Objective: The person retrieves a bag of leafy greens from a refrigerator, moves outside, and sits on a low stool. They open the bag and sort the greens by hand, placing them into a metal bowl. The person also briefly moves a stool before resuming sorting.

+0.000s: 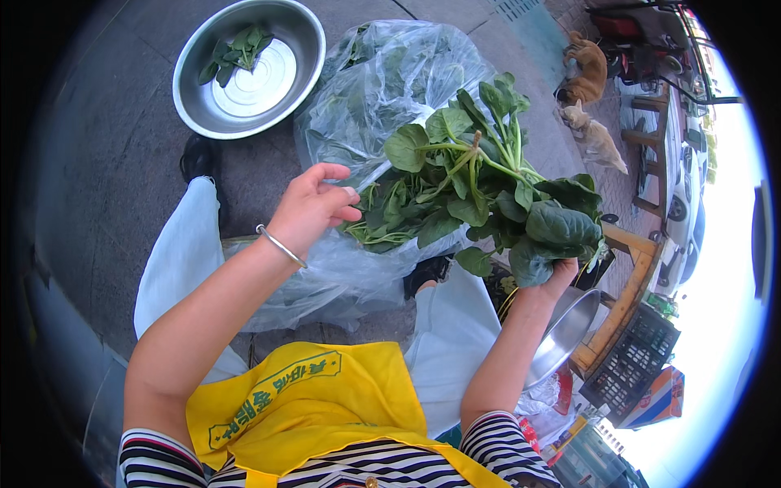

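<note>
A large bunch of leafy greens, which look like spinach, is held up in my right hand; the leaves hide most of its fingers. My left hand, a metal bangle at its wrist, hovers beside the loose greens with fingers apart and nothing in them. Those greens lie at the mouth of a big clear plastic bag that holds more leaves. Beyond my left hand stands a metal basin with a few leaves inside.
Another metal basin stands tilted by my right forearm. Farther right are a wooden frame, a black plastic crate and parked cars. A brown dog and a pale dog are on the pavement at upper right.
</note>
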Demonstrator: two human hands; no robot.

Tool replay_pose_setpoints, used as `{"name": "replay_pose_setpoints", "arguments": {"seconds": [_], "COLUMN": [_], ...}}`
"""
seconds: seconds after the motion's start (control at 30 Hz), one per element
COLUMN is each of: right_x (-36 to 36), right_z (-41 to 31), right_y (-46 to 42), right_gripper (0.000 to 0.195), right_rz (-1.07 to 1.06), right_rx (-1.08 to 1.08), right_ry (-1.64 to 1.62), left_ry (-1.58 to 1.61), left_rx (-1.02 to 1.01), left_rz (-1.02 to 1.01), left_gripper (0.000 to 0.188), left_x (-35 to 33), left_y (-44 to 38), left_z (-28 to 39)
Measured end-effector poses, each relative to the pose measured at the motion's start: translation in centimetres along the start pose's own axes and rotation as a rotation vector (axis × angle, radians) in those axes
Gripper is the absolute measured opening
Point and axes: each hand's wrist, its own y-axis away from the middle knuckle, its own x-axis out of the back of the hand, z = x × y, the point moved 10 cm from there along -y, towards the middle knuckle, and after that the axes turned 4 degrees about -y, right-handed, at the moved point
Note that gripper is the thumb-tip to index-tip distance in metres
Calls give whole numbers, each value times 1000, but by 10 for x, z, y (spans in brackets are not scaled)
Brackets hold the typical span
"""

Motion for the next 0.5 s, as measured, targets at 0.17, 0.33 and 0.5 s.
{"name": "replay_pose_setpoints", "arguments": {"seconds": [0.17,0.33,0.5], "right_x": [-11,-86,-165], "right_z": [-10,3,46], "right_y": [5,-8,-47], "right_gripper": [34,40,36], "right_rz": [235,21,-32], "right_rx": [158,82,95], "right_ry": [124,124,190], "left_ry": [-47,-92,-372], "left_rx": [-12,-144,-246], "left_rz": [-65,-92,-92], "left_gripper": [36,30,28], "left_x": [-4,-9,-6], "left_y": [2,9,29], "left_z": [-1,-5,2]}}
